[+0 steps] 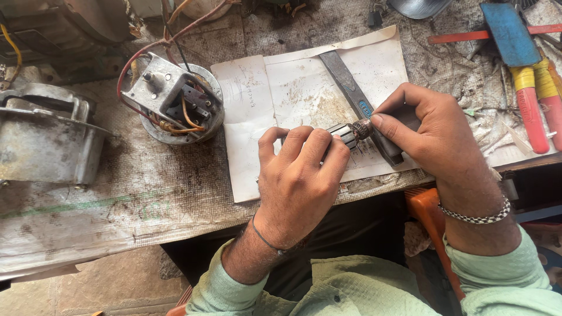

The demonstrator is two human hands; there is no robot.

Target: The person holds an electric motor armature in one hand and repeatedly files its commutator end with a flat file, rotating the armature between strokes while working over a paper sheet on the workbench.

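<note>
Left hand (298,178) clamped on small motor armature (351,133); right hand (424,131) pinched at its copper end; sheets of paper (275,93) beneath; round motor housing (175,99) holding wires and switch block.

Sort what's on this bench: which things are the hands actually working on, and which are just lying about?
In use:
left hand
right hand
small motor armature
paper sheets

Lying about:
flat metal file
round wired motor part
grey metal housing
red and yellow tool handles
blue flat tool

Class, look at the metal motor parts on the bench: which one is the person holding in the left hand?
The small ribbed rotor, gripped by the left hand; the round wired part and grey housing lie untouched.
</note>
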